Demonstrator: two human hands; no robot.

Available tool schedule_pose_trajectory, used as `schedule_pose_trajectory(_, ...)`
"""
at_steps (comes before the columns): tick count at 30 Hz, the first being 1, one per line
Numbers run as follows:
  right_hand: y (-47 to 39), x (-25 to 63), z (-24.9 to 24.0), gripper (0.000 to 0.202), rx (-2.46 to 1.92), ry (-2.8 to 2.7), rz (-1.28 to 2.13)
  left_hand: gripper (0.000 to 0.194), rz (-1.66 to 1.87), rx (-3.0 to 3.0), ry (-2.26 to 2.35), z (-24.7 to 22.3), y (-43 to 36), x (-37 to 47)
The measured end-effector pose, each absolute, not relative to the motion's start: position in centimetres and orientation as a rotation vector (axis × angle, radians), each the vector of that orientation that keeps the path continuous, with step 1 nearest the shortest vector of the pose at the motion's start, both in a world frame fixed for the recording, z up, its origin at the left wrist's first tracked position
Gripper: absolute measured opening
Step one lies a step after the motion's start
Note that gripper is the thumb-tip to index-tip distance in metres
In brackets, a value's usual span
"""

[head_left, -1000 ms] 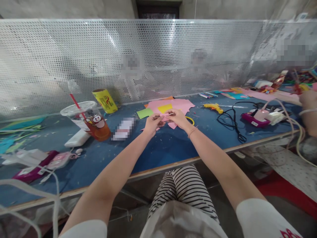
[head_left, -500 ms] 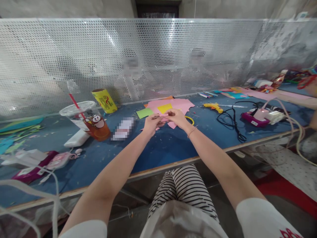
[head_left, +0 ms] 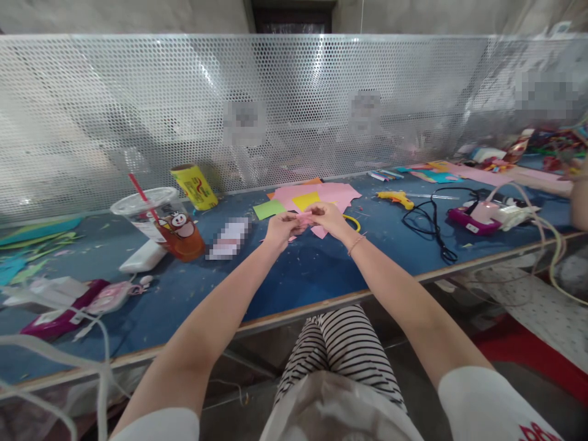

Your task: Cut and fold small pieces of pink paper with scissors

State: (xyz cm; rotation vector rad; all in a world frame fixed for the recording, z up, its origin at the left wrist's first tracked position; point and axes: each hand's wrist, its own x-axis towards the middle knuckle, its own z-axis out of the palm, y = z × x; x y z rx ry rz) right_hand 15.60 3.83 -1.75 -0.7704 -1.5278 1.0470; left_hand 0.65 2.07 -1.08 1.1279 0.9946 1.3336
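Note:
Between my fingertips, just above the blue table [head_left: 303, 278], is a small piece of pink paper [head_left: 304, 217]. My left hand [head_left: 282, 229] pinches its left end, and my right hand [head_left: 327, 219] pinches the right end. Behind the hands lie larger sheets of pink paper [head_left: 342, 193], with a yellow sheet [head_left: 305, 199] on top and a green sheet [head_left: 269, 209] at their left. A yellow ring-shaped handle [head_left: 353, 223] shows beside my right wrist; the rest of it is hidden.
To the left stand a cup of brown drink [head_left: 181, 236] with a red straw and a yellow container [head_left: 195, 187]. A yellow glue gun [head_left: 395, 198] with a black cable [head_left: 432, 223] lies right. A perforated metal screen [head_left: 294, 110] runs behind. Another person's arm [head_left: 579, 196] shows far right.
My hands stay nearly in place, while the pink paper between the fingertips has turned slightly and shows more. At the far right, the other person's arm has shifted.

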Motion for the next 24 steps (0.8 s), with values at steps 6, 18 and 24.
schedule_pose_trajectory(6,3.75,15.52,-2.00,0.026,-0.875,-1.526,1.144,0.019,1.271,1.125,1.042,-0.89,1.99,0.48)
schedule_pose_trajectory(18,4.41,15.74,-2.35,0.022,-0.843,-1.570,1.160,0.023,1.260,1.096,1.072,-0.76,1.88,0.47)
schedule_pose_trajectory(24,4.27,15.80,-2.19,0.022,-0.849,-1.605,1.136,0.022,1.263,1.112,1.068,-1.04,2.15,0.41)
